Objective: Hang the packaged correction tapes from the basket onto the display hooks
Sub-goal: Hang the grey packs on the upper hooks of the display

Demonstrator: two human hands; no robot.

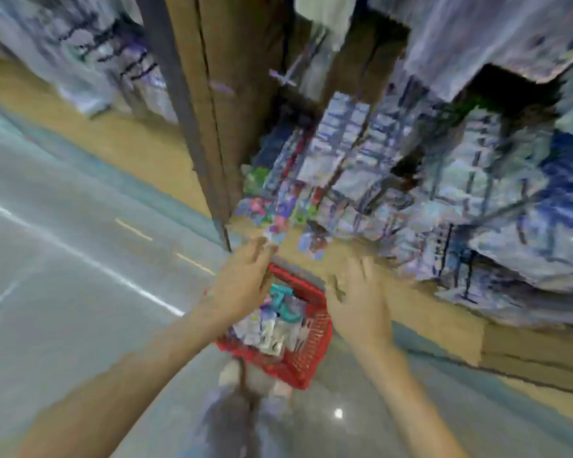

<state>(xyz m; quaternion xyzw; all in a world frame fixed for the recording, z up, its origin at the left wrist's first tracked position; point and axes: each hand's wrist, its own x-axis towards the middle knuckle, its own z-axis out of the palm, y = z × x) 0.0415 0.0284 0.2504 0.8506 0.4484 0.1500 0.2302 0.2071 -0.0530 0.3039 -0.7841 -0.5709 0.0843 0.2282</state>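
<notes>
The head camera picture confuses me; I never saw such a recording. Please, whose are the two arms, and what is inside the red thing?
No machine here: a person wears one camera on the head, looking forward and down, so you see their own arms. The left hand is raised near the display of packs; whether it holds a small pack is too blurred to tell. The right hand is spread open, holding nothing. Below, the red basket stands on the floor with packaged items inside.

Bare forearms (129, 375) lead to the left hand (244, 285) and right hand (358, 305); blurred below, perhaps grey trousers (232, 421) and pale shoes (230, 371).
</notes>
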